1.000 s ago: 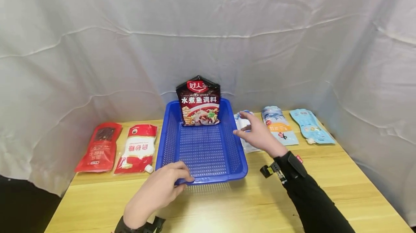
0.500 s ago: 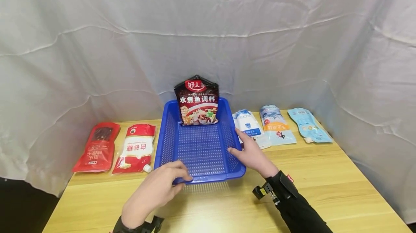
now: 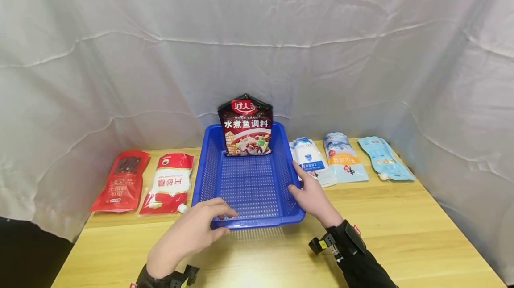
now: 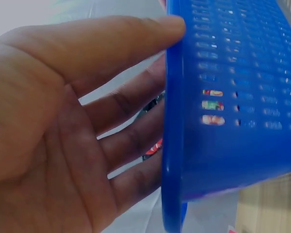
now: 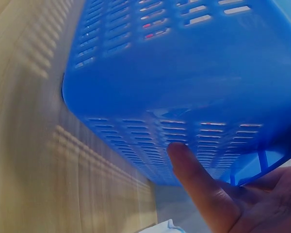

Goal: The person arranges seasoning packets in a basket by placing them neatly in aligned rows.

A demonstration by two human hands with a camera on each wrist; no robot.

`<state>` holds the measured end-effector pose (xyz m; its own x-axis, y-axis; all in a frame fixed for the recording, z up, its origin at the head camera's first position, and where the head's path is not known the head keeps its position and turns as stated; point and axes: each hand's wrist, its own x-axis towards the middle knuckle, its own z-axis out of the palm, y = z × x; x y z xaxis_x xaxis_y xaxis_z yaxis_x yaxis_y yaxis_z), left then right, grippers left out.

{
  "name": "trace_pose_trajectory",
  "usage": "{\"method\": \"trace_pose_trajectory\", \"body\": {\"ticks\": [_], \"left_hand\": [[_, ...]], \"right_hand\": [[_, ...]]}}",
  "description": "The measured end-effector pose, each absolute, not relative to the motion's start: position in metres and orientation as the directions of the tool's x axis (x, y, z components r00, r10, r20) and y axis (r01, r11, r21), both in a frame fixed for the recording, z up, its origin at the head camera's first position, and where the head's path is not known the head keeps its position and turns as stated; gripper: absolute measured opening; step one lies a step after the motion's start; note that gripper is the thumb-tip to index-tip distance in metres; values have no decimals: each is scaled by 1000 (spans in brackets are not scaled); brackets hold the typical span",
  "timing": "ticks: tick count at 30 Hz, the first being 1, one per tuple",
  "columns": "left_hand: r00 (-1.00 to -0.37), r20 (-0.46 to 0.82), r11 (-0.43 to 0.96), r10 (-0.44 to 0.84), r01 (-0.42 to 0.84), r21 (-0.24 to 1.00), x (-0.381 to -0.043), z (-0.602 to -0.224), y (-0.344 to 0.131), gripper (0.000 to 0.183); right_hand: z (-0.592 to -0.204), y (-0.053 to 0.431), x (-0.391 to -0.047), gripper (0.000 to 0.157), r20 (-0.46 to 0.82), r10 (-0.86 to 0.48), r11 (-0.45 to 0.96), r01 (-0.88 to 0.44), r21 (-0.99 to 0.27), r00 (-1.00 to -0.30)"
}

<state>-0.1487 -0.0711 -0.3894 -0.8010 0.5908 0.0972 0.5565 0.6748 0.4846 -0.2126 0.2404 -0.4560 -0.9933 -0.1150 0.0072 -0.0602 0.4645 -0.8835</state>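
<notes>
A blue perforated plastic basket point(image 3: 249, 223) stands on the table between my hands. At its front rim is my left hand point(image 3: 188, 234), fingers inside and thumb outside; in the left wrist view the thumb point(image 4: 169, 30) touches the rim. My right hand point(image 3: 315, 196) holds the right side near the front corner, thumb over the rim. One finger point(image 5: 194, 174) lies along the outer wall in the right wrist view. Leaning upright at the back of the basket is a dark red and black seasoning packet point(image 3: 246, 127).
Left of the basket lie a red pouch point(image 3: 122, 183) and a red-and-white spouted pouch point(image 3: 170, 181). To its right are a white-and-blue bag point(image 3: 309, 158), a blue-and-orange bag point(image 3: 343, 158) and a light blue spouted pouch point(image 3: 385, 158). A grey curtain point(image 3: 257, 56) hangs behind the table point(image 3: 381, 225).
My right hand has come down and left from above the white-and-blue bag to the basket's right rim. My left fingers have spread slightly apart from the thumb at the front rim.
</notes>
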Motion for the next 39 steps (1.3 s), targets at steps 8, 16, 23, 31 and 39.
{"method": "trace_pose_trajectory", "body": {"ticks": [8, 16, 23, 31, 39], "left_hand": [[-821, 311, 659, 478, 570, 492, -162, -391, -83, 34], [-821, 527, 711, 220, 505, 490, -188, -385, -114, 47], [-893, 442, 773, 89, 341, 534, -215, -386, -145, 64], [-970, 243, 811, 8, 148, 566, -239, -401, -176, 94], [-999, 12, 842, -38, -25, 539, -263, -417, -194, 109]], "right_hand": [[-459, 241, -212, 72, 6, -101, 440, -50, -896, -995], [-458, 240, -212, 71, 4, -103, 432, -48, -901, -995], [-459, 241, -212, 72, 13, -101, 437, -56, -898, -995], [-459, 240, -212, 72, 40, -99, 443, -80, -893, -994], [-461, 241, -213, 72, 42, -97, 454, -82, -887, -994]]}}
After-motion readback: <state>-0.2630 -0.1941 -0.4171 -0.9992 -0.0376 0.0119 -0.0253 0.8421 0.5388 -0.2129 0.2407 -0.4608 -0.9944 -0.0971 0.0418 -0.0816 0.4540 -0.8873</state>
